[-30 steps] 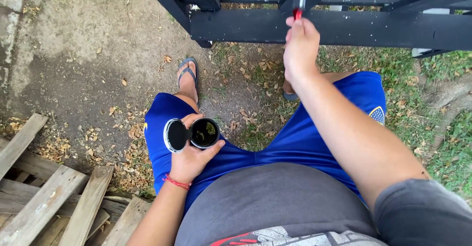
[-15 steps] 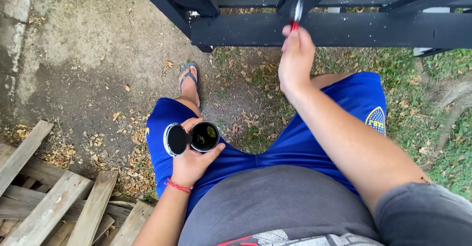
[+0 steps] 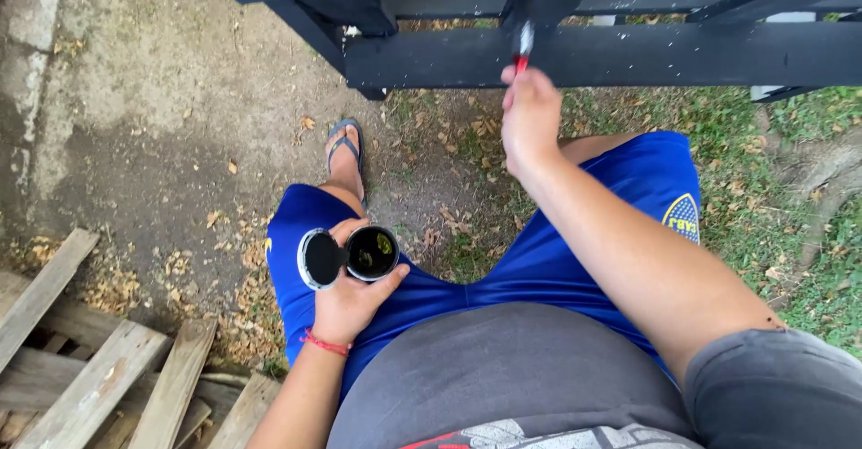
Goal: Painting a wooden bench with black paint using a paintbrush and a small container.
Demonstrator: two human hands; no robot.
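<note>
The black-painted wooden frame [image 3: 628, 54] fills the twelve o'clock edge of my view, its long rail running across with darker uprights crossing it. Below it, dirt and patchy grass [image 3: 763, 189] spread out, with loose pale planks [image 3: 99, 368] at seven o'clock and my sandalled foot [image 3: 346, 148] at eleven.

My right hand [image 3: 530, 121] is up at twelve o'clock, closed around a red-handled brush [image 3: 522, 49] whose tip lies against the rail. Compared with a second ago, that hand has slid down a little from the rail, so more of the handle shows above my knuckles; I read that as the pull of a stroke along the wood. The bristles blur into the black paint, so I cannot say exactly where they touch.

My left hand [image 3: 350, 296] has not shifted: it rests on my blue-shorted thigh at about eight o'clock from the brush, gripping a small open paint can [image 3: 373, 253] with dark paint inside, and its round lid [image 3: 319, 259] pinched just beside the rim. The paint stays well apart from the brush.
</note>
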